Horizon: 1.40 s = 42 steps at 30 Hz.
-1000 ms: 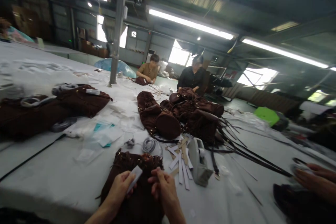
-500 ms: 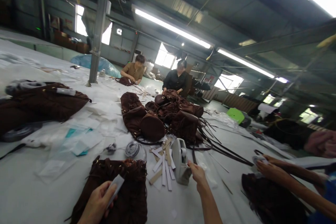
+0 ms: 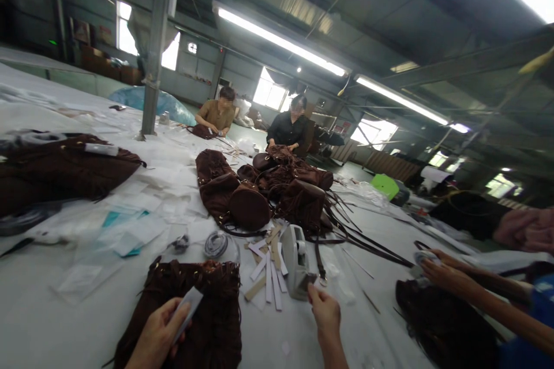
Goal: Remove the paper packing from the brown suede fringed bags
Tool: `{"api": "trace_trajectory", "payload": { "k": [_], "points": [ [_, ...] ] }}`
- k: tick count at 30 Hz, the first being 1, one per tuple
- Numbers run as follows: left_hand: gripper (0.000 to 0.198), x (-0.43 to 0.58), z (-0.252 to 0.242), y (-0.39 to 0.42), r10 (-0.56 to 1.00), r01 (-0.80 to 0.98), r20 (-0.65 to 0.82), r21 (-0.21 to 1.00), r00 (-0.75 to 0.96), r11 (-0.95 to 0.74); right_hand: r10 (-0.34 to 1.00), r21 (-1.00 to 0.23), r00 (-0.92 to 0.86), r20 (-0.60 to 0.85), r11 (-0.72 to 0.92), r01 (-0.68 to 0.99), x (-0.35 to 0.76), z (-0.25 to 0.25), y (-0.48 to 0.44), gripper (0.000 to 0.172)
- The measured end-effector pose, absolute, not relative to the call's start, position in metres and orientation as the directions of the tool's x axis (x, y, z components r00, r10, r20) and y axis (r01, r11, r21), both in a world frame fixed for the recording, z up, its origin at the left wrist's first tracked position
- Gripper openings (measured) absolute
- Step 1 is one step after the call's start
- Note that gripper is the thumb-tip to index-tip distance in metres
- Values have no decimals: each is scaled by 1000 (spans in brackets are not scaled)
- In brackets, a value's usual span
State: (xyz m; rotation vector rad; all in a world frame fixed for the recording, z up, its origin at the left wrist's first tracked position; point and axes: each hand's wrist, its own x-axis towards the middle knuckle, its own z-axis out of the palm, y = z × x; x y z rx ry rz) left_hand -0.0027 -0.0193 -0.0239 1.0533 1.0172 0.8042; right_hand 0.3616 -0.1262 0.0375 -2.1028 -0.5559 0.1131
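Observation:
My left hand (image 3: 158,328) is closed around a pale, flat, wrapped strip (image 3: 189,305), holding it over a dark brown fringed bag (image 3: 212,323) that lies on the table. Just in front of a grey-white tape dispenser (image 3: 293,262), the fingers of my right hand (image 3: 325,308) are pinched together. A small pale piece of tape (image 3: 317,282) shows at their tips. Left of the dispenser, several white and tan paper strips (image 3: 269,277) lie in a loose fan. A strap end with a metal buckle (image 3: 322,278) rests beside the dispenser.
Brown bags (image 3: 255,202) are piled mid-table, their straps trailing right. A coiled grey roll (image 3: 215,245) and plastic sheets (image 3: 130,233) lie left. At right, a co-worker's hands (image 3: 437,268) hold something over another dark bag (image 3: 437,317). Two people stand across the table.
My right hand has drawn back from the dispenser, slightly down and toward me, its fingers still pinched. My left hand keeps the wrapped strip over the bag. The view has shifted slightly.

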Motion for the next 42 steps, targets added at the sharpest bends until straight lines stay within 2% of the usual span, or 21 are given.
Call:
{"api": "trace_trajectory", "payload": {
  "k": [5,8,11,13,16,19,24,27,30,32,35,37,42],
  "points": [
    [52,-3,-19,-21,911,-59,-251,957,326,284,423,-807,904,54,-515,289,347,26,-146,35],
    [48,-2,-15,-23,929,-62,-200,971,313,230,556,-843,831,3,-445,301,316,21,-139,44],
    [46,-1,-10,-24,942,-37,-152,985,300,171,757,-894,648,-84,-345,287,255,17,-117,52],
    [45,0,-7,-24,945,-4,-136,990,298,143,892,-934,433,-129,-256,251,208,21,-99,50],
    [42,-1,-4,-26,950,14,-104,994,295,104,968,-943,223,-116,-177,280,152,31,-73,44],
    [39,-2,0,-28,957,-8,-57,998,284,62,962,-914,255,-94,-185,362,126,37,-52,39],
    [35,-3,3,-33,974,12,21,1000,227,-25,909,-834,405,-94,-294,467,122,34,-40,39],
    [32,-4,2,-34,980,-17,48,999,192,-45,897,-824,428,-111,-324,465,125,34,-44,42],
    [31,-5,1,-32,978,-146,-20,988,208,51,899,-855,411,-149,-326,403,127,31,-45,44],
    [28,-4,3,-30,934,-360,-159,892,321,275,915,-890,349,-201,-319,326,128,26,-44,49],
    [21,-5,11,-26,782,-566,-291,558,551,607,946,-942,222,-234,-277,188,128,20,-42,57],
    [17,-7,16,-24,706,-570,-312,426,636,702,962,-967,176,-210,-231,108,126,18,-43,56],
    [16,-18,21,-19,593,-536,-297,255,749,805,979,-985,108,-170,-171,-8,125,18,-48,49]
  ]
}}
